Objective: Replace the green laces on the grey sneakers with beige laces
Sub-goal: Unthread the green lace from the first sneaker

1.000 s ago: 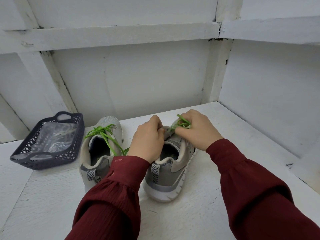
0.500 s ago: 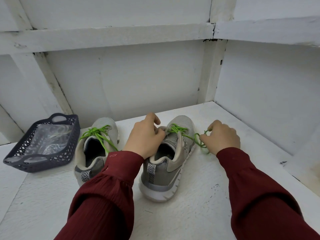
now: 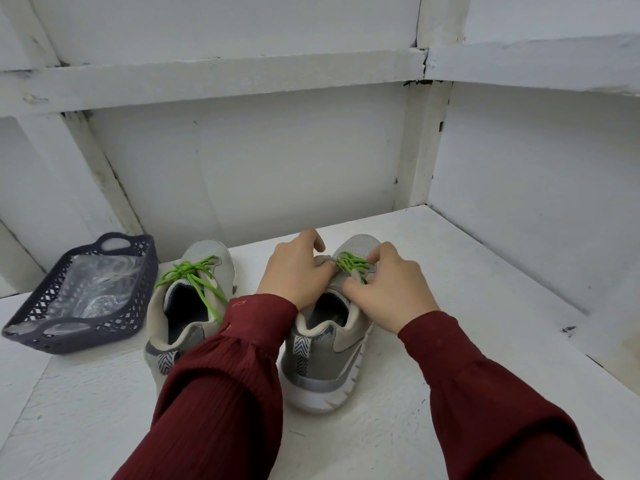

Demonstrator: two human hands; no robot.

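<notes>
Maroon-sleeved L hand [image 3: 298, 271] grips grey sneaker [image 3: 329, 358] at tongue; R hand [image 3: 391, 292] pinches its green lace [image 3: 351, 263], fingers curled. Sneaker mid white painted surface [image 3: 467, 289]; 2nd sneaker [image 3: 187, 306] & basket [image 3: 138, 271] toward left edge.

At your far left a dark lattice basket [image 3: 86, 327] with cut-out handles at both ends sits on the white painted worktop [image 3: 450, 271]. Crinkled clear plastic [image 3: 93, 289] lies inside it; you cannot tell what the plastic wraps. The worktop's paint is rough, with dark chips [image 3: 568, 329] near your right edge. Behind stand white wall panels [image 3: 277, 161], crossed by a horizontal beam [image 3: 225, 74] that meets an upright corner post [image 3: 424, 140].
</notes>
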